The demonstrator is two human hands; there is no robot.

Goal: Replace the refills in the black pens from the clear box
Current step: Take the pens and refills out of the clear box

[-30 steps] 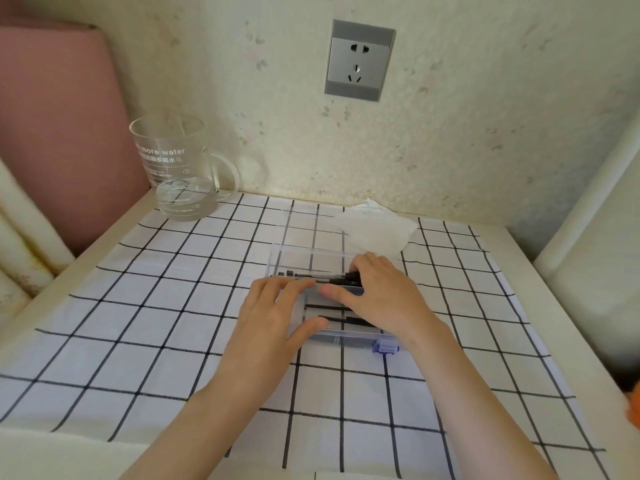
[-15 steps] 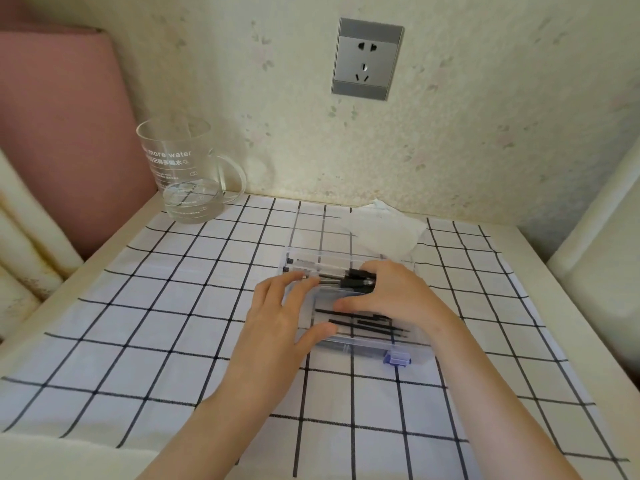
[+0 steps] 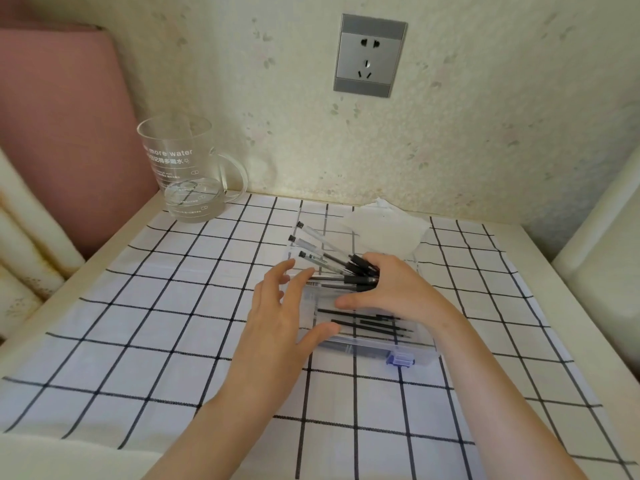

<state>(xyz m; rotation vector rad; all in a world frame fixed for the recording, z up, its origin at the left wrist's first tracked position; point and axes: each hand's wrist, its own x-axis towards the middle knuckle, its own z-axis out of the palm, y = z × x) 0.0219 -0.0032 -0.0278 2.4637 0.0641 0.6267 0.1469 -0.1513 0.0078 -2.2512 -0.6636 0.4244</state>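
Your right hand (image 3: 398, 292) clasped the black pens (image 3: 332, 258) and tipped them up from the clear box (image 3: 381, 348) — barrels fanning toward ten o'clock. Your left hand (image 3: 280, 327), fingers slack, steadied its nine-o'clock side; refills (image 3: 367, 323) lay inside — swapping looked ready.

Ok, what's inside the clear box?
Loose black refills lie in the front of the box. The right hand grips pens tilted up from the back. The left hand hides its left end.

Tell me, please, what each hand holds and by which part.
The right hand grips a bundle of clear-barrelled black-capped pens by their capped ends; the left hand holds nothing, its thumb at the clear plastic box.
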